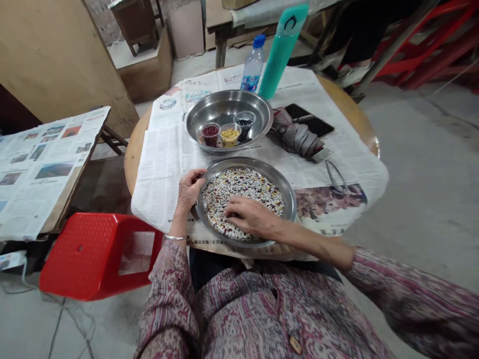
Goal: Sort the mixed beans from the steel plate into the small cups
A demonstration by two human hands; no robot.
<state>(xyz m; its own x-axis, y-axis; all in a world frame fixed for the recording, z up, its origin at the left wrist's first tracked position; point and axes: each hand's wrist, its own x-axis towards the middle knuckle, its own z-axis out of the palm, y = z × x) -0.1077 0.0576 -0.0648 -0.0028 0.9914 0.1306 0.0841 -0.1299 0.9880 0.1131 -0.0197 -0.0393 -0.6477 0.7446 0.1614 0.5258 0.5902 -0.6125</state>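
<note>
A round steel tray [288, 192] full of mixed white, red, yellow and black beans lies on the newspaper in front of me. My left hand [189, 189] grips the tray's left rim, fingers curled over it. My right hand [250, 215] rests in the beans at the tray's near side, fingers bent down and pinched into the pile; whether they hold anything is hidden. Behind it stands a larger steel bowl [258, 107] with three small cups: red beans [210, 133], yellow beans [229, 135], black beans [244, 123].
The round table [359, 117] is covered with newspaper. At the back stand a water bottle [253, 65] and a teal flask [281, 50]. A folded grey umbrella [299, 137], a phone [312, 119] and glasses [337, 175] lie to the right. A red stool [86, 254] stands to the left.
</note>
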